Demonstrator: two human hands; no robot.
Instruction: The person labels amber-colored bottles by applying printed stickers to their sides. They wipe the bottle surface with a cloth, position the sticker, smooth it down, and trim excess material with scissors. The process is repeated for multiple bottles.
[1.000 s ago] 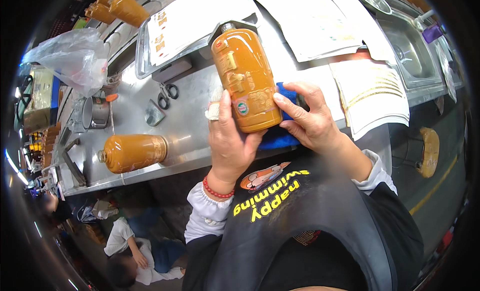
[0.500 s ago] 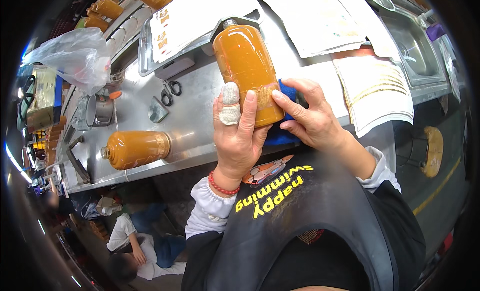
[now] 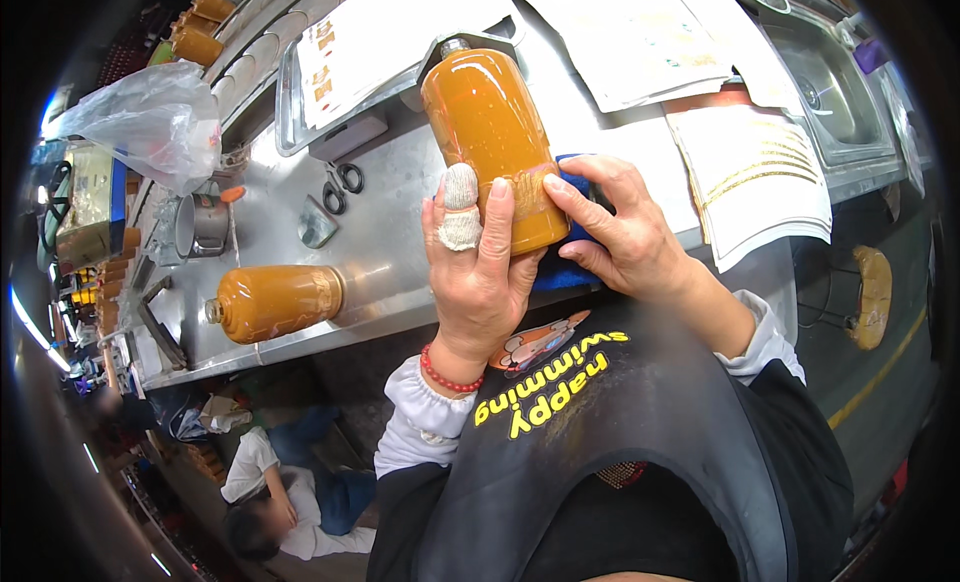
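A metal table (image 3: pixel 390 237) spans the scene, with large paper sheets (image 3: pixel 625 42) across its far side, perhaps put there to keep the near side free for handling. A shallow tray (image 3: pixel 290 102) with more paper sits to their left.

The orange-brown bottle (image 3: pixel 490 112) is between the person's hands at the table's near edge, tilted with its neck away and base toward the body, which seems to bring its lower band within easy view. A second bottle (image 3: pixel 280 302) lies on its side at the left, neck outward.

The left hand (image 3: pixel 475 282) grasps the first bottle, fingers spread over its front, apparently to steady it. The right hand (image 3: pixel 635 237) is half curled, index fingertip on the band's right end; whether it also grips, I cannot tell.

Scissors (image 3: pixel 347 179) lie within reach. A pale finger cover (image 3: pixel 460 207) wraps one left finger, likely as padding.
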